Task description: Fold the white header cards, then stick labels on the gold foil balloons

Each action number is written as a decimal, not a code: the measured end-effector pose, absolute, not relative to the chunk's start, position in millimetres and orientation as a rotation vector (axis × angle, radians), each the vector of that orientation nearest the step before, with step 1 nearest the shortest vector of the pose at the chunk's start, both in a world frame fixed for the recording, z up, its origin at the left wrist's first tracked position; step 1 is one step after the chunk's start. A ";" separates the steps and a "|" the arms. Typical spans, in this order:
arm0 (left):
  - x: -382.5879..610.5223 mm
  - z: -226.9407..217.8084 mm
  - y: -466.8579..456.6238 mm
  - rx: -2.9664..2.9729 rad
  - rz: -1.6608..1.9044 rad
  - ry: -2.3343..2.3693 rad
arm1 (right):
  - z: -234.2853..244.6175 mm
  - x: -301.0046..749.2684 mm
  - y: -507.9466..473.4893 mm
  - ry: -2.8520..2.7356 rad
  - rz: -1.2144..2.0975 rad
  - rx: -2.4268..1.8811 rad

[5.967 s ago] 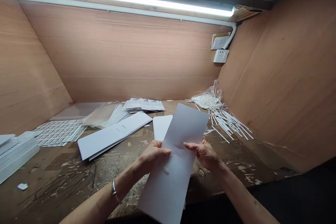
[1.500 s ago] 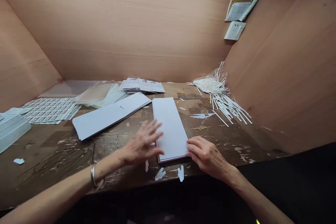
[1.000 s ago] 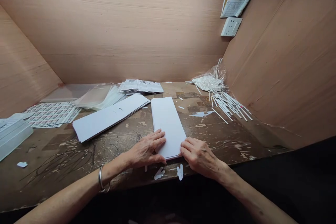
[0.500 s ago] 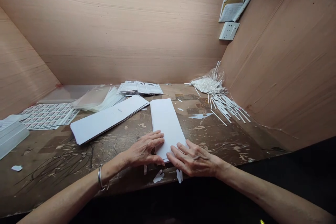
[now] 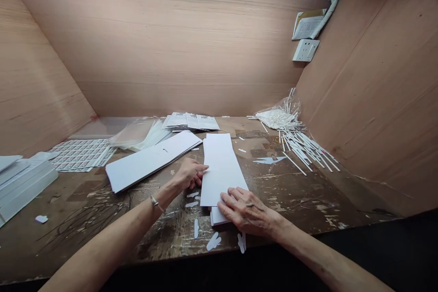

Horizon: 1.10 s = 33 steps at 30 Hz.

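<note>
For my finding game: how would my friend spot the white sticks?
Find the white socket on the right wooden wall. Look down to the bench, where loose white sticks fan out beside a clear plastic bag. Nothing nearby is so thin.

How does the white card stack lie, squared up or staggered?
Staggered: the upper sheets sit offset, and lower sheets stick out beneath them beside the right hand.
</note>
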<state>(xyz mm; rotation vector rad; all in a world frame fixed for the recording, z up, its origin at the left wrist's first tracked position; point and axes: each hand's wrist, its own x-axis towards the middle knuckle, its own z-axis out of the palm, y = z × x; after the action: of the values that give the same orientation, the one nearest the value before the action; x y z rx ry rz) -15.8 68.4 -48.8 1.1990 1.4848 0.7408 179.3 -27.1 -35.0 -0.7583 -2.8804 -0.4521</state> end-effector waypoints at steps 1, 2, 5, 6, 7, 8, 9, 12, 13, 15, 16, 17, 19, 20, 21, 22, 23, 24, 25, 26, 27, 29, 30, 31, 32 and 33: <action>-12.0 -49.2 73.6 1.165 0.735 1.474 | -37.1 175.9 -27.3 -2.867 -0.446 -0.770; -8.4 -49.6 77.6 1.153 0.753 1.474 | -39.4 172.9 -27.7 -2.856 -0.436 -0.782; -1.4 -48.2 81.6 1.135 0.860 1.447 | -45.1 168.3 -26.3 -2.767 -0.316 -0.868; -1.1 -46.1 80.2 1.129 0.897 1.425 | -45.8 169.2 -23.9 -2.672 -0.241 -0.940; -1.8 -42.9 77.5 1.118 0.934 1.387 | -45.3 171.3 -20.1 -2.523 -0.160 -1.038; -3.4 -38.9 73.8 1.100 0.968 1.328 | -43.8 174.5 -14.9 -2.331 -0.066 -1.152; -5.5 -34.1 69.0 1.080 0.998 1.253 | -41.2 178.5 -8.4 -2.114 0.059 -1.260; -11.8 -19.3 51.0 1.043 1.045 0.991 | -29.4 190.1 14.5 -1.535 0.719 -1.341; -12.9 -15.2 44.7 1.048 1.036 0.912 | -25.2 192.1 21.3 -1.382 0.980 -1.263; -13.0 -9.6 33.4 1.079 0.984 0.792 | -18.5 192.1 30.5 -1.105 1.339 -1.061; -12.1 -8.1 29.1 1.085 0.953 0.749 | -16.3 190.0 32.4 -0.987 1.412 -0.992; -10.9 -7.4 25.8 1.086 0.921 0.726 | -14.9 187.0 32.5 -0.887 1.432 -0.956; -8.2 -8.0 22.3 1.082 0.864 0.733 | -14.3 179.7 28.5 -0.779 1.421 -0.937; -6.9 -9.0 21.7 1.077 0.835 0.749 | -14.9 176.2 25.3 -0.765 1.415 -0.932; -5.9 -10.1 21.7 1.076 0.805 0.764 | -15.9 173.2 21.9 -0.768 1.404 -0.925; -5.0 -11.3 21.8 1.077 0.781 0.779 | -17.0 170.9 18.5 -0.780 1.385 -0.917; -4.2 -12.2 21.9 1.078 0.767 0.793 | -18.1 169.6 15.4 -0.799 1.356 -0.912; -3.6 -12.9 21.8 1.081 0.765 0.808 | -19.2 169.2 12.6 -0.823 1.324 -0.912; -3.1 -13.0 21.4 1.083 0.767 0.823 | -20.0 169.6 10.0 -0.860 1.298 -0.912; -2.7 -12.8 21.0 1.084 0.769 0.839 | -20.7 170.6 7.5 -0.918 1.282 -0.912; -2.5 -12.2 20.5 1.081 0.767 0.855 | -21.2 172.1 4.9 -0.994 1.261 -0.918; -2.8 -10.8 19.7 1.087 0.747 0.892 | -22.1 175.5 -1.4 -1.208 1.159 -0.970; -3.5 -10.4 19.4 1.099 0.725 0.918 | -22.5 177.0 -5.4 -1.359 1.035 -1.003; -4.6 -10.4 19.2 1.119 0.709 0.948 | -22.9 177.9 -9.8 -1.527 0.876 -1.022; -6.3 -10.8 18.9 1.142 0.706 0.979 | -23.3 178.4 -14.6 -1.682 0.722 -1.012; -8.4 -11.5 18.4 1.163 0.714 1.007 | -23.6 178.5 -19.6 -1.843 0.577 -0.963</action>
<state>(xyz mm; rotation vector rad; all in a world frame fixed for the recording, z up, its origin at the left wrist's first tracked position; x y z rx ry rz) -8.4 18.4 -11.5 1.1628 1.0074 0.7144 178.5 -19.6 -23.6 -0.9632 -1.8429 0.5775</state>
